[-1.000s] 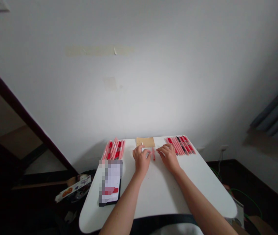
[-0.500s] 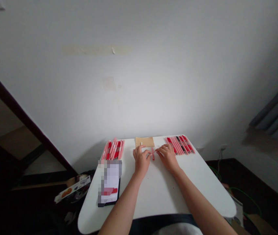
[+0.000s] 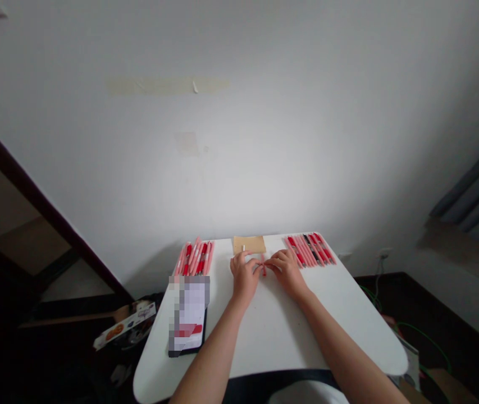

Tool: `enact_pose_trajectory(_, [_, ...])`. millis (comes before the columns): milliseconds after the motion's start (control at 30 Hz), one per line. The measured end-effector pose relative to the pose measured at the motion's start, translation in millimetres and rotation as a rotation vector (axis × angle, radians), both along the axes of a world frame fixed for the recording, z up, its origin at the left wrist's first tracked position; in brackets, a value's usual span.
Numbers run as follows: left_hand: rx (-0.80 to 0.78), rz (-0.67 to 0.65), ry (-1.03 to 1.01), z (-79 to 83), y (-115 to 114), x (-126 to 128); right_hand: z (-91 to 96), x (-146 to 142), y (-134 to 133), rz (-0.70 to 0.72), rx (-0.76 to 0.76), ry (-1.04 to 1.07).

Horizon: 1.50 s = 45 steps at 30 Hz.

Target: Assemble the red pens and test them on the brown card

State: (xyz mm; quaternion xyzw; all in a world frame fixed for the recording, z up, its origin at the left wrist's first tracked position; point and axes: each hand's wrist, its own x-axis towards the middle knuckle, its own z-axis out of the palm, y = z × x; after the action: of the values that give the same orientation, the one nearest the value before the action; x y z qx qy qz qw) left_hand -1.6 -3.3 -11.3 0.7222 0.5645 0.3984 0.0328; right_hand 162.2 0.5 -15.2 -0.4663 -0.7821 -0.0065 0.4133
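A slim pink pen (image 3: 264, 273) with a red part lies between my two hands over the middle of the table, pointing away from me. My left hand (image 3: 245, 275) is on its left, thumb and fingertips pinched at the pen. My right hand (image 3: 285, 270) meets it from the other side, its fingertips also closed at the pen's middle. The fingers cover part of the pen, and any thin piece held there is too small to make out. A small white stub (image 3: 243, 247) stands up by my left index finger; what it belongs to is hidden.
The white table (image 3: 273, 336) stands against the wall. A pile of pink and red pens (image 3: 196, 257) lies at the back left, and a row of pens (image 3: 311, 249) at the back right. A tan paper piece (image 3: 251, 243) lies at the back; a phone (image 3: 192, 314) rests front left.
My right hand has shifted slightly left, and its fingertips have closed in toward the left fingertips over the pen. My left hand is nearly still.
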Motion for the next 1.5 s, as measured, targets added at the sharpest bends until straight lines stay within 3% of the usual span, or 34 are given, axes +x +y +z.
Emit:
enact_pose_trajectory(1267, [0.014, -0.010, -0.085, 4.6, 1.5, -1.8, 0.6, -0.3, 0.9, 0.073, -0.154, 0.253])
enact_pose_trajectory(1500, [0.019, 0.021, -0.115, 4.8, 3.2, -3.7, -1.2, 3.0, 2.0, 0.020, -0.159, 0.270])
